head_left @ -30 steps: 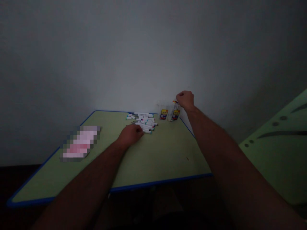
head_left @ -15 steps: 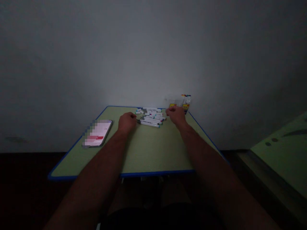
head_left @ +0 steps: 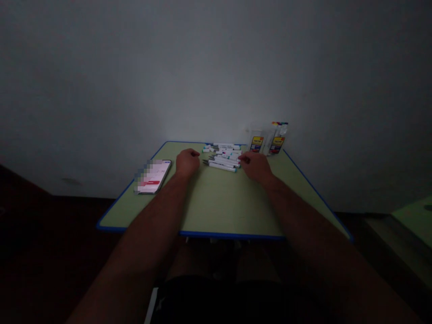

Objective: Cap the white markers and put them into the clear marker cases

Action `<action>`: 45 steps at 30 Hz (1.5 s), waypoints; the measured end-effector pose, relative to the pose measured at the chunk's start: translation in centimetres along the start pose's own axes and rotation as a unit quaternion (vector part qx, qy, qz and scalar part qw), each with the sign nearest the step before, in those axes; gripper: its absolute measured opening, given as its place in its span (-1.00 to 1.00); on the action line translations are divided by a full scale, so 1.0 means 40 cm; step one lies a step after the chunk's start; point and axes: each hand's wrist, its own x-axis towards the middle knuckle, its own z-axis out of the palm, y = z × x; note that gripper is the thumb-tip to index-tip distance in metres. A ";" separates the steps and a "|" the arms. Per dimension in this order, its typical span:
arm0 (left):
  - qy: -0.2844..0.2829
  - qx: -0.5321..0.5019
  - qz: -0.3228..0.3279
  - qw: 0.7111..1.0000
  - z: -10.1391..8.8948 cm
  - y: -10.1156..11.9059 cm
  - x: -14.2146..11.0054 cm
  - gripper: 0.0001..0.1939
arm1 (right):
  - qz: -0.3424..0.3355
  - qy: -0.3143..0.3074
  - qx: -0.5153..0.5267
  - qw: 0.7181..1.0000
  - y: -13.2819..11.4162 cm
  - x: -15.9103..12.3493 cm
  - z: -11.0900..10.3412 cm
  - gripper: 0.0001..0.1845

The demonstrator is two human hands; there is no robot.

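Note:
Several white markers (head_left: 222,166) lie side by side in a loose pile, some with dark grey tips bared at the left and coloured ends at the right. Small loose caps (head_left: 205,149) are at the pile's back left. My left hand (head_left: 189,163) rests just left of the bared tips, its fingers curled inward; whatever they may hold is hidden. My right hand (head_left: 257,165) is at the right ends of the markers, fingers bent together and fingertips reaching those ends. Whether it grips one is too dark and small to make out.
A phone (head_left: 155,179) with a lit screen lies at the left of the green, blue-edged table (head_left: 229,207). Clear marker cases (head_left: 257,140) stand at the back right, one with coloured marker ends showing. A grey wall (head_left: 216,72) rises behind.
My right hand has come down from in front of the clear cases to the markers' right ends. My left hand stays beside the tips. The whole view has shifted a little.

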 end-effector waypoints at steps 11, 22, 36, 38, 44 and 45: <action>0.007 0.010 0.002 1.000 0.000 0.002 -0.005 -0.70 | -0.099 -0.130 -0.039 0.986 -0.020 -0.018 0.020 -0.57; 0.008 0.017 0.005 1.000 0.003 0.003 -0.004 -0.71 | -0.097 -0.126 -0.032 0.987 -0.018 -0.017 0.017 -0.66; 0.019 0.018 0.020 0.999 0.008 0.002 0.000 -0.72 | -0.105 -0.139 -0.043 0.984 -0.023 -0.020 0.028 -0.57; 0.019 0.018 0.017 1.000 0.008 0.003 0.000 -0.73 | -0.112 -0.150 -0.047 0.981 -0.022 -0.020 0.033 -0.57; 0.021 0.015 0.018 1.000 0.008 0.003 0.001 -0.73 | -0.115 -0.161 -0.050 0.979 -0.030 -0.025 0.031 -0.53; 0.021 0.017 0.015 1.000 0.009 0.003 0.001 -0.73 | -0.113 -0.165 -0.051 0.978 -0.033 -0.025 0.029 -0.53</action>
